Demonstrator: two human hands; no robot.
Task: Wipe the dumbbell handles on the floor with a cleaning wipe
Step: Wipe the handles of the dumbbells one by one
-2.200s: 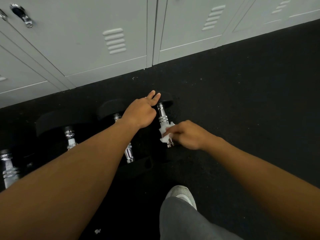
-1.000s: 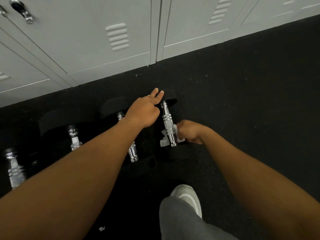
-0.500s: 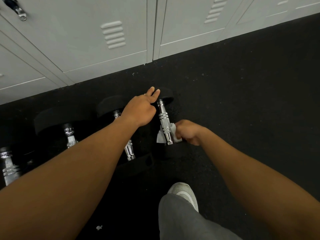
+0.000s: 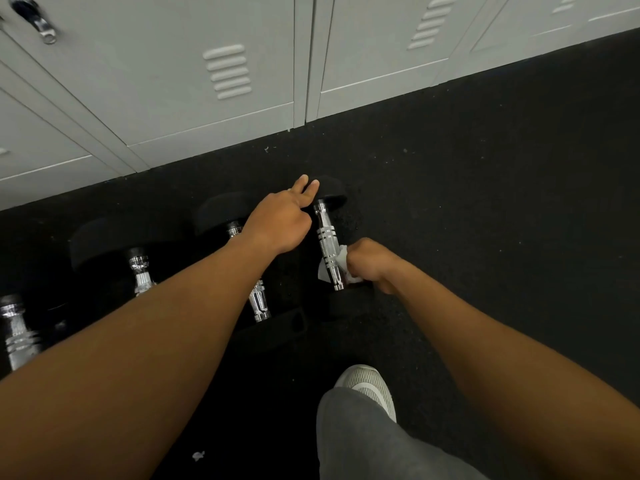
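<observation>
Several black-headed dumbbells with chrome handles lie side by side on the dark floor. The rightmost dumbbell handle (image 4: 327, 242) runs away from me. My right hand (image 4: 370, 259) is at its near end, closed on a white cleaning wipe (image 4: 341, 266) that wraps under and around the handle. My left hand (image 4: 282, 221) rests with its fingers extended on the far black head (image 4: 330, 192) of that dumbbell. A second dumbbell handle (image 4: 259, 301) lies just left, partly hidden by my left forearm. A third handle (image 4: 140, 270) and a fourth handle (image 4: 17, 332) lie further left.
Grey metal lockers (image 4: 225, 71) line the wall just beyond the dumbbells. My grey trouser leg and white shoe (image 4: 367, 384) are at the bottom centre. A small scrap (image 4: 198, 455) lies on the black rubber floor (image 4: 485, 202), which stretches to the right.
My right hand with the wipe has turned from on top of the handle to its right side, with the wipe now wrapped beneath. My left hand has stayed on the far head.
</observation>
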